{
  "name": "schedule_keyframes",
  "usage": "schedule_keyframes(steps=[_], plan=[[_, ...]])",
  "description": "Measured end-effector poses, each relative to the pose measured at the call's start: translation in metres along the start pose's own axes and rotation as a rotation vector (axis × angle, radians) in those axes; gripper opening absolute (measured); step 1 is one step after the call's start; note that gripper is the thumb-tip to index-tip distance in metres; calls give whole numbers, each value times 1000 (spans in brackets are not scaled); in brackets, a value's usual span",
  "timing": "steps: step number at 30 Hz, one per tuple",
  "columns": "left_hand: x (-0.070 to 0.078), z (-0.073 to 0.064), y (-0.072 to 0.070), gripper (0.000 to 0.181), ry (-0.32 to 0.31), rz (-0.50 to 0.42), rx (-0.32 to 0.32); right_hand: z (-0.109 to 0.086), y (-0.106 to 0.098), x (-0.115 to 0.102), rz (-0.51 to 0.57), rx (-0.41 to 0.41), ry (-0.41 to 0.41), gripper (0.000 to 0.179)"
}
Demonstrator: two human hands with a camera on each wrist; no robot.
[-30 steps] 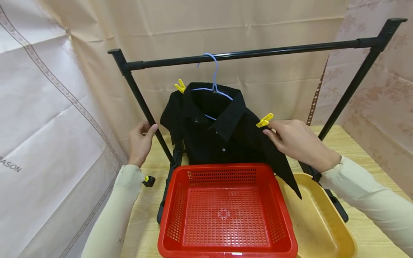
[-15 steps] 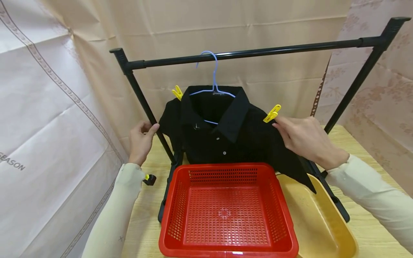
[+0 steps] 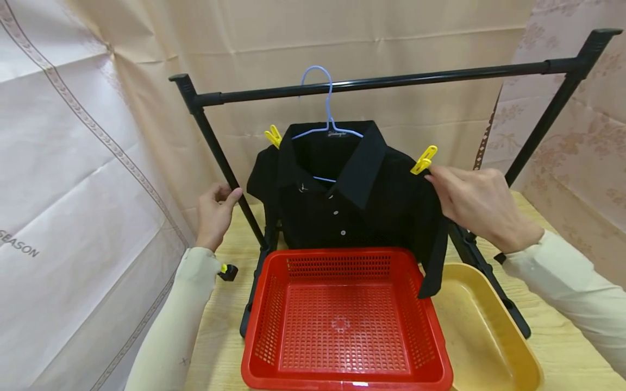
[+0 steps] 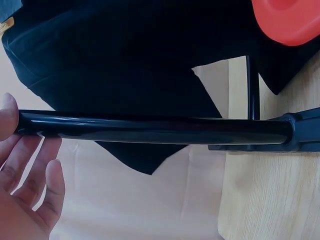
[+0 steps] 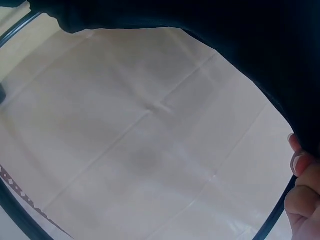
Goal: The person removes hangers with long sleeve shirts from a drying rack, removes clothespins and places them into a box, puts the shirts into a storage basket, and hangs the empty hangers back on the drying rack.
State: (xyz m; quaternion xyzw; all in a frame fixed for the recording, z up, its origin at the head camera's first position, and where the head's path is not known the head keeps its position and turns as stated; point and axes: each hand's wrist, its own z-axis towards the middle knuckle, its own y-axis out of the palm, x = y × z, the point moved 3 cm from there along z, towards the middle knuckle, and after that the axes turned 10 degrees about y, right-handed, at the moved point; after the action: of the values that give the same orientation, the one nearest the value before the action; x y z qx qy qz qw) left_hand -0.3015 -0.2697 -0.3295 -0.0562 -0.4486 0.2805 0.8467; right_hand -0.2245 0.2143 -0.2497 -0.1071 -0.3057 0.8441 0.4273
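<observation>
A black collared shirt (image 3: 313,222) hangs on a blue wire hanger (image 3: 327,103), whose hook arches above the black rack's top bar (image 3: 415,80). My right hand (image 3: 481,203) pinches the shirt's right-side shoulder edge, just beside a yellow clothespin (image 3: 424,159) clipped there. Its fingertips show at the cloth's edge in the right wrist view. A second yellow clothespin (image 3: 273,136) is on the other shoulder. With thumb and fingers, my left hand (image 3: 212,214) grips the rack's left post (image 4: 150,129). The shirt's lower part is hidden behind the red basket.
A red perforated basket (image 3: 342,374) stands in front of the shirt. To its right a yellow tray (image 3: 489,326) sits within the rack's right foot. All stand on a light wooden table (image 3: 215,336), with beige curtains (image 3: 415,32) behind and at the sides.
My right hand has moved up and to the right, lifting the shirt's shoulder. The hanger hook has risen above the bar, and the sleeve has swung down. My left hand stays on the post.
</observation>
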Motion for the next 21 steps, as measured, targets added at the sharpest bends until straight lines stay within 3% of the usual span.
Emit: schedule_keyframes(steps=[14, 21], plan=[[-3, 1, 0, 34, -15, -1, -9, 12, -20, -1, -23, 49, -23, 47], [-4, 1, 1, 35, -20, 2, -9, 7, -26, 6, -45, 39, -20, 47]])
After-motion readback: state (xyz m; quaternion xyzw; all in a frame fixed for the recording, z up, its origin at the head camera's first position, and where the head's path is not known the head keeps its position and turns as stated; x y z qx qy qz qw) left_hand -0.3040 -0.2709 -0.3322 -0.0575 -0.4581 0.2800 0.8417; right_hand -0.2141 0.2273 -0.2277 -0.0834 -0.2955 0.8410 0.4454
